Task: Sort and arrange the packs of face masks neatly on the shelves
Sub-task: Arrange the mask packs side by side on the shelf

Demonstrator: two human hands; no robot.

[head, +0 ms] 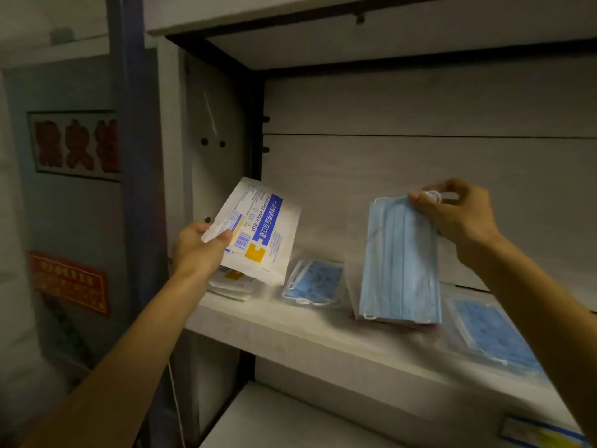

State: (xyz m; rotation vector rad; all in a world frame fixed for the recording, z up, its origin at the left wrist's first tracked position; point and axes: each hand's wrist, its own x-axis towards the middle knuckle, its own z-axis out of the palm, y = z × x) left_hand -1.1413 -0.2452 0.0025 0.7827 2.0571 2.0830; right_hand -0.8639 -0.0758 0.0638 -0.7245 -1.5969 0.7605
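Left hand [197,250] fingers pinching white mask pack [255,231] by its corner; right hand [458,211] fingers gripping blue mask pack [400,260] top, above shelf [290,321].

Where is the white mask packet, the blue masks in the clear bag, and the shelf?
white mask packet [255,231], head view, blue label stripe
blue masks [400,260], head view, middle pleats
shelf [290,321], head view, bare front edge

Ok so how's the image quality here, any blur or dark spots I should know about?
Head view: dim overall, corners darkened. The white printed mask pack in the left hand is sharp enough to read. The clear pack of blue masks held by the right hand is motion-smeared, and the shelf edge bows from wide-angle distortion.
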